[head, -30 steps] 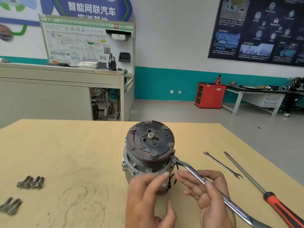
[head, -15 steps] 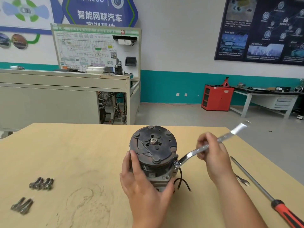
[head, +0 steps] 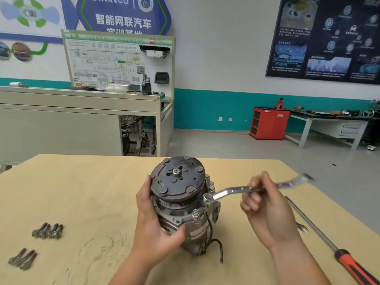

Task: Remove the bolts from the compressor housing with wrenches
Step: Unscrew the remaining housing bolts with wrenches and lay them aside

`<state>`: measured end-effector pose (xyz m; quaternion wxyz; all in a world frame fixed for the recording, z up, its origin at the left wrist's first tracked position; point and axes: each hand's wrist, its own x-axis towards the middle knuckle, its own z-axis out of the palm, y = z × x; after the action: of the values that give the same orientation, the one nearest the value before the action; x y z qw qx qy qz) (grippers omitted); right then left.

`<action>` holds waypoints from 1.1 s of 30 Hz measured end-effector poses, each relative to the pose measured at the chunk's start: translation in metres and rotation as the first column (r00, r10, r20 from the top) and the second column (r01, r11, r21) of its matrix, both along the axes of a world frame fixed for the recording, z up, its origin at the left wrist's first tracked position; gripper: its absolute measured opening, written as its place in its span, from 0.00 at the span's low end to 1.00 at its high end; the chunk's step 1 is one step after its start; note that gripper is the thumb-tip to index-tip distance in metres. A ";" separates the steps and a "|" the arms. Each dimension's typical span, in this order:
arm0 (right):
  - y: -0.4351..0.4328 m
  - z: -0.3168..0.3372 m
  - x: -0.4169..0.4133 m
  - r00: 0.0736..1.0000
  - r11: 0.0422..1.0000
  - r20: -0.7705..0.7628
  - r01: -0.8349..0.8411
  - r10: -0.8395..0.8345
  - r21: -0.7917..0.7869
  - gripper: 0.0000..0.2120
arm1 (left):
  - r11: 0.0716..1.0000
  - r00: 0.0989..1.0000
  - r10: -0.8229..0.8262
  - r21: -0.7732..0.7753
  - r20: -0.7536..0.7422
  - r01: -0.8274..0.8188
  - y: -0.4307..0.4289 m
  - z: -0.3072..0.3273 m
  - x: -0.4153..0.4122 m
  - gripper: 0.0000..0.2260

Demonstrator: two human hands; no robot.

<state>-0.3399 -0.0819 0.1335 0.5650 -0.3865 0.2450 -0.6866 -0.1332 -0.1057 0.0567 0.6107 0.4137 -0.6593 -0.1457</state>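
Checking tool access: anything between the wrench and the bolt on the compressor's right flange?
Nothing visible. The wrench has its ring end on that bolt; the right hand holds the shaft, and the left hand grips the compressor on the opposite side.

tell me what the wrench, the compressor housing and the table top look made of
Wrench: polished steel, probably chrome-plated, going by the bright mirror-like glints along its shaft.
Compressor housing: likely cast aluminium. It is dull grey and matt, with lumpy cast lugs.
Table top: pale yellow wood or plywood, matt, with scuffs and scratch marks. It could also be a wood-look laminate.
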 end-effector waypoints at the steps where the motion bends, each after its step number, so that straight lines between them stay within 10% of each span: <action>1: 0.018 -0.004 0.002 0.999 0.999 0.013 0.042 -0.042 -0.005 0.16 | 1.000 1.000 -0.020 -0.008 0.003 0.020 -0.001 -0.003 0.003 0.49; 9: 0.076 -0.002 0.028 0.979 0.901 -0.078 -0.139 0.187 0.411 0.11 | 0.908 0.983 0.178 -0.391 0.041 -0.148 0.009 -0.009 -0.009 0.31; 18: 0.094 -0.005 0.042 0.922 0.797 -0.124 -0.243 0.367 0.553 0.19 | 0.869 0.959 0.260 -0.460 0.114 -0.181 0.010 -0.012 -0.012 0.14; 25: 0.092 -0.008 0.037 0.747 0.913 -0.577 -0.095 0.330 0.397 0.22 | 0.906 0.954 0.263 -0.376 0.145 -0.193 0.013 -0.012 -0.015 0.17; 30: 0.104 -0.014 0.042 0.429 0.989 -0.891 0.083 -0.148 -0.125 0.32 | 0.912 0.951 0.257 -0.367 0.172 -0.180 0.013 -0.011 -0.017 0.18; 33: 0.100 -0.008 0.037 0.535 0.976 -0.818 0.065 -0.210 -0.209 0.29 | 0.925 0.956 0.234 -0.344 0.179 -0.162 0.014 -0.011 -0.017 0.18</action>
<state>-0.3027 0.0181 0.1255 0.2930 -0.6878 0.4604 -0.4787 -0.1506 -0.0913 0.0456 0.6067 0.3852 -0.6914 0.0739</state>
